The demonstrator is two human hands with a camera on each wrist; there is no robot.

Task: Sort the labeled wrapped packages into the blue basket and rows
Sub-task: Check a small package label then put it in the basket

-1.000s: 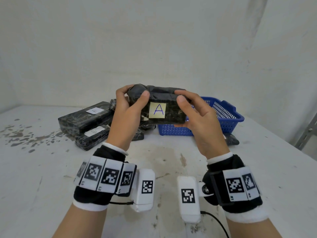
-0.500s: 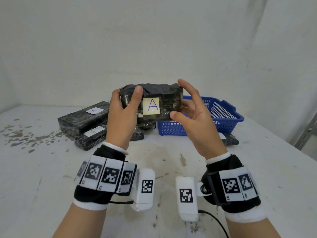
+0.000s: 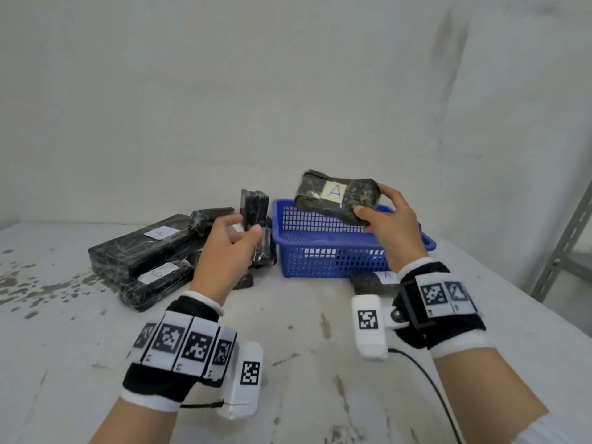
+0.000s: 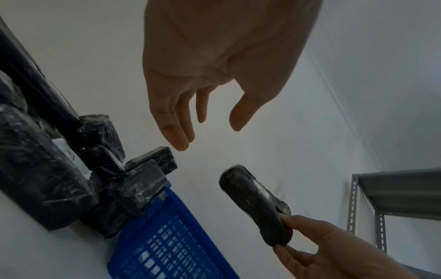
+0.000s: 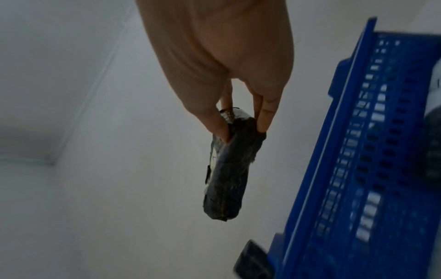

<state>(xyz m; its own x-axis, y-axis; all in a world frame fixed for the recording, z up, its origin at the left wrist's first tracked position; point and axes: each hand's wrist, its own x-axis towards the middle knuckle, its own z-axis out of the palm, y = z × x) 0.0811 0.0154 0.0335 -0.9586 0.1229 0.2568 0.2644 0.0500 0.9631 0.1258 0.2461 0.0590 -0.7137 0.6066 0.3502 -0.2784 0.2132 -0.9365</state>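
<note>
So the handoff is done: half a second back both hands were on the "A" package [image 3: 336, 197] in front of the chest, and now only the right hand [image 3: 389, 225] has it, thumb under and fingers [image 5: 263, 115] over one end, clamped on the wrap. It's been carried out over the blue basket [image 3: 323, 251], tilted, label facing up toward the head camera, hanging above the rim and not touching it. The left hand [image 3: 224, 251] has let go and drifted back toward the pile of wrapped packages [image 3: 141, 248] on the left, fingers [image 4: 176, 120] relaxed and spread, holding nothing, with the upright package [image 3: 254, 208] just past its fingertips.

My read is that "A" goes in the basket and this one is about to drop in, while the left hand lines up the next pick.

Room-wise: the basket's inside isn't really visible from here, but its near wall shows nothing poking above the rim, so straight down looks open. The pile sits right against the basket's left wall, so the left hand has a crowded reach there. Another small package with an A label [image 3: 373, 280] lies on the table [image 3: 288, 363] just in front of the basket. The near half of the table has plenty of space for rows.
</note>
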